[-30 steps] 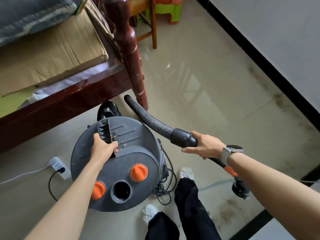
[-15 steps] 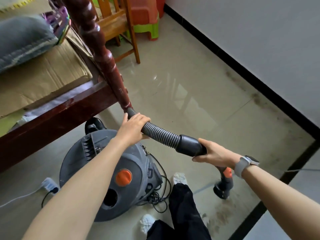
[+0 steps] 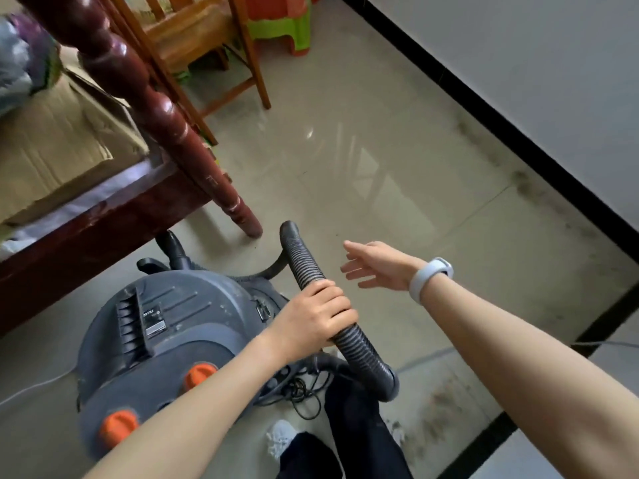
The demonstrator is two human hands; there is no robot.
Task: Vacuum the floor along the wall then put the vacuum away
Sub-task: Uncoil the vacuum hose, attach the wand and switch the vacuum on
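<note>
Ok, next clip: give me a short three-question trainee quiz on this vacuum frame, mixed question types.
1. True or false: the right hand grips the ribbed hose.
2. Which hand holds the hose? A) left hand B) right hand C) both
3. Fill in: the orange knobs sit on top of the grey ____.

Key
1. False: its fingers are spread, clear of the hose.
2. A: the left hand's fingers curl round the hose's middle.
3. Vacuum canister, standing on the floor beside the bed leg.
</note>
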